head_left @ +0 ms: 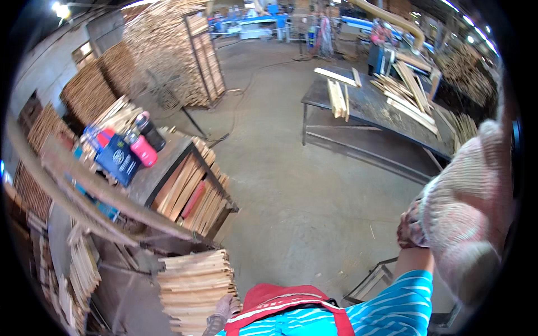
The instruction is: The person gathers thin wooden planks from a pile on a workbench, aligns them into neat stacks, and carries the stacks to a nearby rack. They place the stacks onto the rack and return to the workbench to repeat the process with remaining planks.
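My right hand [465, 218], in a pale knit glove, is raised at the right and looms close. Its fingers run together in blur near the dark rim, so whether it is open or closed, or holds anything, does not show. Down at the lower edge, my left hand [225, 307], also gloved, is at the right end of a stack of wooden strips [193, 288]. Its fingers are too small and blurred to read. A red apron [291, 294] covers my front over a blue striped shirt.
A left-hand table [168, 162] bears a pink bottle [143, 150], a black bottle [150, 133] and a dark blue bag [119, 159]. Curved pipes [84, 182] cross before it. Loose boards lie on a metal table [358, 98] at right. Tall lumber stacks [162, 53] stand behind.
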### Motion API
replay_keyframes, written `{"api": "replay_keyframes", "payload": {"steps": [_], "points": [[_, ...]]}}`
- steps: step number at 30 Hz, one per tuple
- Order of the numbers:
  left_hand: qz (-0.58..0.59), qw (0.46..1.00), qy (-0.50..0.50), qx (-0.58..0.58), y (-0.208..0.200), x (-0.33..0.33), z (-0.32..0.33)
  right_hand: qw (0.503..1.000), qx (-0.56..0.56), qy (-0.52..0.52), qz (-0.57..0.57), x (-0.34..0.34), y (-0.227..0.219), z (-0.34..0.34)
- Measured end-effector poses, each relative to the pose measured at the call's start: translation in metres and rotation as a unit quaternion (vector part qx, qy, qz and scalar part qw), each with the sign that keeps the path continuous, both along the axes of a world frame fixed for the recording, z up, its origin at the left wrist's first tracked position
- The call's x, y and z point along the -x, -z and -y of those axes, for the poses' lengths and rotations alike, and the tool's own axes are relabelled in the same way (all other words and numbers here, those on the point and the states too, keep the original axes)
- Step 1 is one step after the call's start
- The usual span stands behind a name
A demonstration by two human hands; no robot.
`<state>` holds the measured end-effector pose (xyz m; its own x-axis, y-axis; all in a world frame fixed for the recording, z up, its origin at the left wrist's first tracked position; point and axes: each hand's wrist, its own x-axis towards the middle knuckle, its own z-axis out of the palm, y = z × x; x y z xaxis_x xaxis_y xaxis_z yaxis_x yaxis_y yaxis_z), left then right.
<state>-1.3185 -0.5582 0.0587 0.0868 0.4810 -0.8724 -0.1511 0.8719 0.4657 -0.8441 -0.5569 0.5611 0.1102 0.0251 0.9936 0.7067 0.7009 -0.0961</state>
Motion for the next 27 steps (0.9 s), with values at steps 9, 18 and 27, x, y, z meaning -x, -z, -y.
{"api": "replay_keyframes", "payload": {"steps": [9,18,27], "points": [[0.002,0.985,0.165,-0.044,0.046,-0.095,-0.232,0.949,0.001,0.314,0.010,-0.074,-0.024,-0.007],[-0.056,0.971,0.225,-0.066,0.085,-0.252,-0.467,0.845,0.027,0.533,-0.018,-0.154,-0.017,-0.009],[-0.042,0.970,0.236,-0.046,0.129,-0.443,-0.531,0.801,0.039,0.596,-0.019,-0.346,0.002,0.019]]}}
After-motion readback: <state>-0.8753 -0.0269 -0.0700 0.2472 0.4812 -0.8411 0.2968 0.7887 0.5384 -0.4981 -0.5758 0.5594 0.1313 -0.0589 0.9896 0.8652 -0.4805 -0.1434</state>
